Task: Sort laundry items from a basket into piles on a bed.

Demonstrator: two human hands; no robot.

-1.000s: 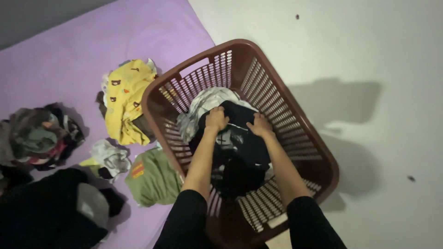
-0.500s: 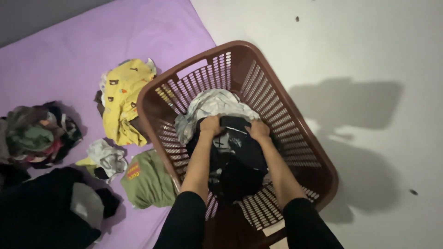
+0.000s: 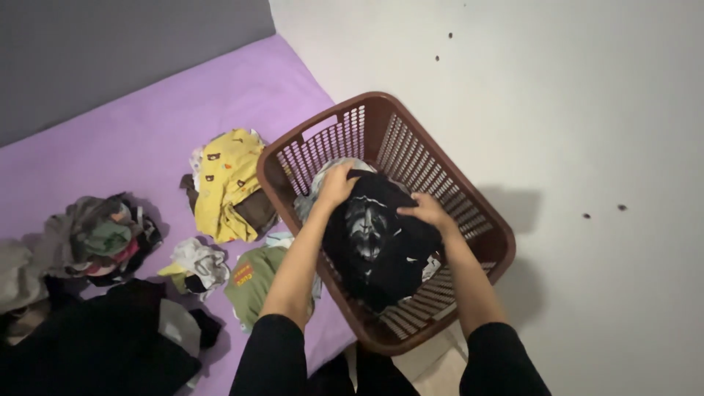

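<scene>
Both hands, left (image 3: 336,185) and right (image 3: 427,211), clench the black printed shirt (image 3: 374,238) by opposite edges, bunched above the brown laundry basket (image 3: 484,227).

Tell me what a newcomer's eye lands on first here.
First, the brown laundry basket at centre, where the left hand and right hand grip a black garment with a pale print. Next, the yellow patterned garment on the purple bedsheet, left of the basket.
</scene>
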